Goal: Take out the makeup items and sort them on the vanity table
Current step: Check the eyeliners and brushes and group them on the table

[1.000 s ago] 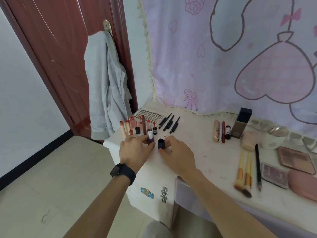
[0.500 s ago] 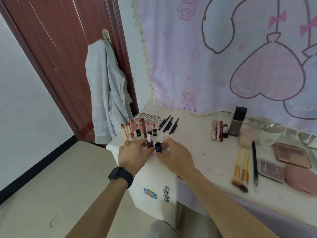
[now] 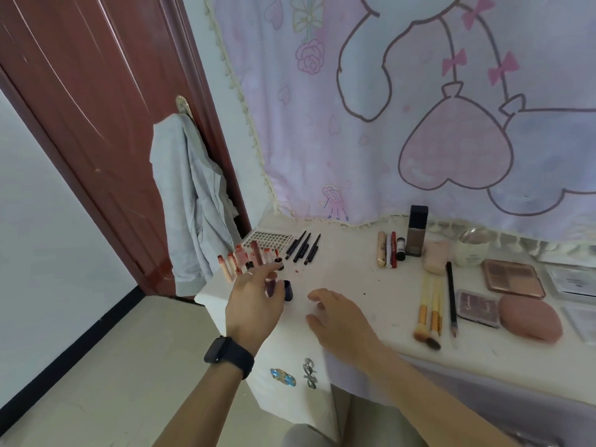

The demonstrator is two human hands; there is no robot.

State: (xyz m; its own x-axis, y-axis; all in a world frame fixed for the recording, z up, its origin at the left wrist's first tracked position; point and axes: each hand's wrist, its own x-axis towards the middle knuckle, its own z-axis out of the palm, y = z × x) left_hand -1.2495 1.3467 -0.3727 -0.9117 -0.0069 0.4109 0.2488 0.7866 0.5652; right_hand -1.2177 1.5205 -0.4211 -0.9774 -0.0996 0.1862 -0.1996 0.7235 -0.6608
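Head view: left hand fingers spread beside dark cap; right hand fingers loosely curled over table

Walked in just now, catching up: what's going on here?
A person is sorting makeup on the white vanity table. The left hand, fingers loose, hovers by a small purple tube and dark blue cap near the cluster of pink lip tubes. The right hand hovers open, holding nothing. Yellow-handled brushes and a rose eyeshadow palette lie to the right.
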